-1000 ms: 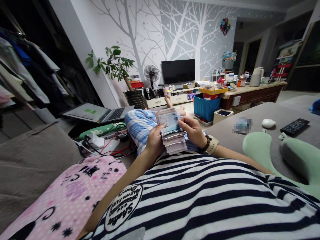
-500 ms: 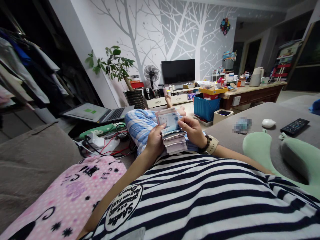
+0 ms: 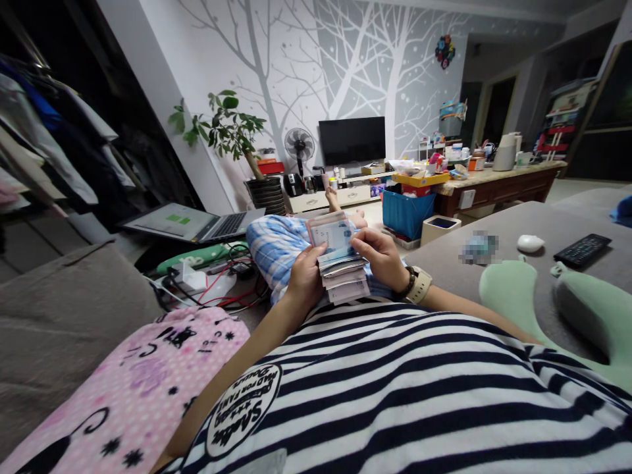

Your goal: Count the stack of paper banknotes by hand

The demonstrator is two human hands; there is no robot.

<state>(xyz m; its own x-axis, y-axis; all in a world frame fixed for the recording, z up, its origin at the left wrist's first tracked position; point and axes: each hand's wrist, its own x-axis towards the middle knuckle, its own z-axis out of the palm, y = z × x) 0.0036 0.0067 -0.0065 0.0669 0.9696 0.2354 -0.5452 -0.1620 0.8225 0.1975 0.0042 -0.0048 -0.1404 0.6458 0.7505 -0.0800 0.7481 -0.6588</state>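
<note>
A thick wad of banknotes [image 3: 343,270] is held over my lap, its notes bent over and fanned in layers. My left hand [image 3: 305,273] grips the wad from its left side, thumb lying on top. On the other side, my right hand [image 3: 382,257] pinches the edge of the upper bluish note between thumb and fingers. More notes with reddish edges stand up behind that one. The fingers under the wad are hidden. Below the hands lie legs in blue checked trousers [image 3: 271,247].
To the left are an open laptop [image 3: 197,224], tangled cables [image 3: 237,289] and a pink blanket [image 3: 197,355]. On the sofa at right lie a green neck pillow [image 3: 508,289], a white mouse [image 3: 530,243] and a remote control [image 3: 582,251]. A cluttered table [image 3: 494,181] stands beyond.
Almost nothing differs. The top note has shifted very slightly between my hands; both hands keep their hold on the wad.
</note>
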